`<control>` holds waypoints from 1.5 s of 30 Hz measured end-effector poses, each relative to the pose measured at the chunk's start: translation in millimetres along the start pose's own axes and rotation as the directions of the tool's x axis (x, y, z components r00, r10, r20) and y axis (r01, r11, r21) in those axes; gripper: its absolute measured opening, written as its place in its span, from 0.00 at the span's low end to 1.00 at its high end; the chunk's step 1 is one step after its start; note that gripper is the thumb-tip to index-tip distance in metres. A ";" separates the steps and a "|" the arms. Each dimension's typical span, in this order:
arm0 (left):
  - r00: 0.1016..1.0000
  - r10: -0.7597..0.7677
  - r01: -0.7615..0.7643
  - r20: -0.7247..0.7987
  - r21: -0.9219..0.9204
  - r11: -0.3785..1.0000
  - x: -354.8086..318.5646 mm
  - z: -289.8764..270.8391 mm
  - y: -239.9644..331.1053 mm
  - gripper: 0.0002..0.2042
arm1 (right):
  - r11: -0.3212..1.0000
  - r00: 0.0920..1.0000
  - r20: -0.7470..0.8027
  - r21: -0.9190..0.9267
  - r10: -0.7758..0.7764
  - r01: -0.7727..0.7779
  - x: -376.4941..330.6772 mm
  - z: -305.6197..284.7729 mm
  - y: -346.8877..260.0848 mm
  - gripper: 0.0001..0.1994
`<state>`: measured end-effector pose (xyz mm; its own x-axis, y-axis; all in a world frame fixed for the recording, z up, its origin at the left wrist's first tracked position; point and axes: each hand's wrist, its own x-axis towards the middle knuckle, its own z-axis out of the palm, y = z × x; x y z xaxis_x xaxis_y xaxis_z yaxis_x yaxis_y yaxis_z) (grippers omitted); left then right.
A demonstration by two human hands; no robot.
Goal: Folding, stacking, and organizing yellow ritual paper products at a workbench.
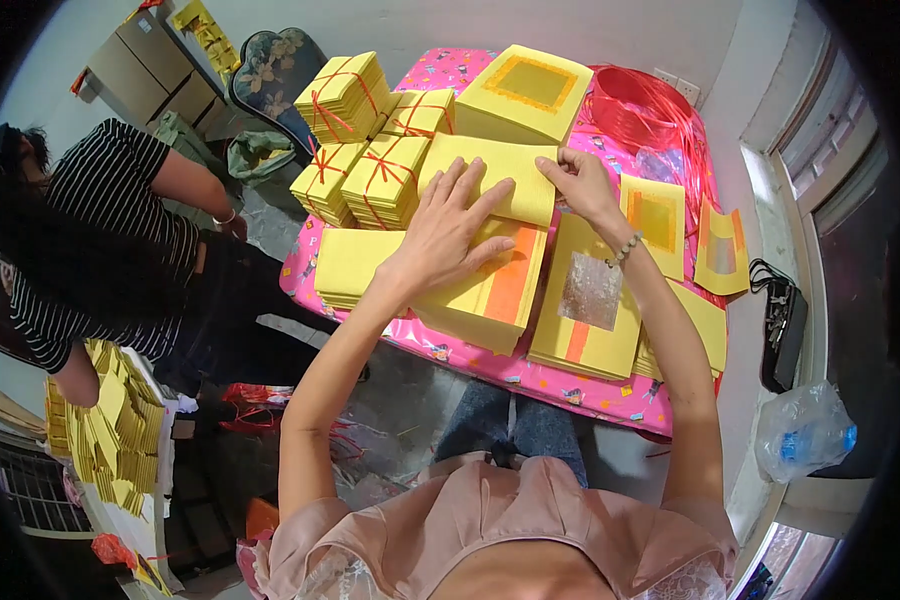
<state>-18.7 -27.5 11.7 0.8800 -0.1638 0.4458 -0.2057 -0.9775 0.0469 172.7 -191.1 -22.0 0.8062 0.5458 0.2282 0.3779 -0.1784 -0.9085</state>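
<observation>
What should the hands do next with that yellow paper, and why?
Probably fold the yellow sheet down flat. The left hand lies spread on the yellow paper stack, while the right hand pinches the sheet's far edge. Tied bundles wait behind.

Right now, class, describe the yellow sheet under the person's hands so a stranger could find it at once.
Start at the pink table, covered in yellow paper stacks. Near its middle, the left hand lies flat on a plain yellow sheet, the right hand pinching its far edge. Unlike neighbouring stacks, it has no red string, orange band or foil square.
</observation>
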 end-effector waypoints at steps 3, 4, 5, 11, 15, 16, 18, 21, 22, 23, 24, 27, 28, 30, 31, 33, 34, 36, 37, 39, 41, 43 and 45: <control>0.996 -0.021 0.030 0.090 -0.097 0.995 2.8 6.2 -9.9 0.34 | 0.964 0.999 -0.043 -0.265 0.008 -0.019 -6.4 -3.4 -16.8 0.16; 0.991 -0.028 0.042 0.132 -0.107 0.993 3.2 5.2 -11.5 0.35 | 0.965 0.999 -0.042 -0.263 0.006 -0.017 -8.6 -2.6 -21.8 0.16; 0.984 -0.032 0.053 0.175 -0.119 0.992 4.2 5.0 -11.9 0.35 | 0.924 0.983 -0.125 -0.375 -0.133 0.077 -11.3 -2.9 -24.9 0.15; 0.989 -0.008 0.030 0.149 -0.143 0.989 7.0 8.0 -13.4 0.36 | 0.771 0.904 -0.039 -0.538 -0.425 0.339 -2.9 2.0 -48.8 0.11; 0.989 -0.003 0.024 0.148 -0.141 0.990 6.6 9.5 -14.1 0.36 | 0.746 0.926 0.171 -0.552 -0.337 0.374 15.1 19.4 -47.4 0.13; 0.989 -0.003 0.024 0.146 -0.143 0.989 6.8 10.2 -14.1 0.36 | 0.746 0.926 0.172 -0.551 -0.337 0.374 19.6 23.0 -45.1 0.13; 0.989 -0.003 0.024 0.145 -0.143 0.989 7.1 11.5 -14.5 0.36 | 0.750 0.931 0.262 -0.553 -0.256 0.362 29.5 29.3 -39.5 0.15; 0.990 -0.004 0.025 0.144 -0.140 0.990 6.5 13.5 -14.1 0.36 | 0.792 0.921 0.320 -0.492 -0.222 0.362 39.3 32.2 -33.8 0.16; 0.989 -0.007 0.030 0.148 -0.149 0.988 6.4 14.2 -14.2 0.36 | 0.792 0.921 0.319 -0.492 -0.221 0.361 40.1 32.0 -31.5 0.16; 0.988 -0.013 0.037 0.153 -0.158 0.987 5.6 14.6 -14.2 0.36 | 0.788 0.915 0.328 -0.485 -0.236 0.378 40.2 32.6 -30.8 0.16; 0.988 -0.014 0.039 0.155 -0.158 0.987 4.7 15.1 -14.0 0.36 | 0.785 0.908 0.337 -0.478 -0.250 0.394 40.3 33.4 -30.0 0.16; 0.987 -0.023 0.045 0.161 -0.135 0.990 3.2 16.9 -11.9 0.36 | 0.794 0.913 0.309 -0.466 -0.266 0.389 39.7 34.9 -29.5 0.15; 0.987 -0.030 0.051 0.158 -0.134 0.990 3.3 17.7 -10.9 0.35 | 0.795 0.914 0.310 -0.467 -0.263 0.387 39.3 34.7 -29.6 0.15; 0.987 -0.038 0.059 0.158 -0.134 0.989 2.5 17.5 -9.9 0.35 | 0.812 0.922 0.302 -0.455 -0.244 0.364 38.2 34.4 -32.9 0.15; 0.987 -0.045 0.068 0.152 -0.148 0.987 1.5 17.3 -9.5 0.33 | 0.814 0.922 0.303 -0.455 -0.241 0.362 37.5 34.7 -34.0 0.15; 0.988 -0.048 0.073 0.147 -0.166 0.984 1.6 16.2 -8.9 0.31 | 0.796 0.919 0.332 -0.487 -0.210 0.358 38.3 33.5 -33.6 0.15; 0.989 -0.045 0.072 0.144 -0.188 0.979 1.5 15.6 -9.3 0.29 | 0.798 0.921 0.331 -0.488 -0.206 0.354 38.1 33.5 -32.8 0.15; 0.989 -0.039 0.070 0.143 -0.213 0.974 1.3 13.6 -12.3 0.27 | 0.805 0.918 0.336 -0.471 -0.213 0.359 38.7 34.2 -31.7 0.15; 0.987 -0.030 0.066 0.159 -0.228 0.971 0.9 12.6 -14.2 0.25 | 0.807 0.919 0.335 -0.472 -0.208 0.354 39.1 35.1 -31.0 0.15; 0.986 -0.014 0.058 0.166 -0.268 0.962 1.4 9.4 -16.0 0.24 | 0.807 0.920 0.326 -0.470 -0.219 0.358 40.0 35.1 -31.9 0.14; 0.982 -0.015 0.054 0.187 -0.205 0.977 0.0 7.9 -13.3 0.25 | 0.806 0.922 0.321 -0.475 -0.216 0.354 40.4 35.6 -31.2 0.14; 0.978 -0.016 0.046 0.206 -0.142 0.989 -0.9 6.6 -10.7 0.26 | 0.803 0.925 0.315 -0.482 -0.213 0.350 42.0 35.8 -30.0 0.14; 0.976 -0.048 0.071 0.213 -0.105 0.992 -2.5 4.7 -9.1 0.28 | 0.797 0.916 0.322 -0.473 -0.240 0.375 42.4 36.5 -28.3 0.14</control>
<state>-16.9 -18.8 6.0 0.9598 -0.1416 0.2425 -0.1862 -0.9673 0.1724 179.6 -133.0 0.7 0.5009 0.8063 0.3145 0.8193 -0.3246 -0.4727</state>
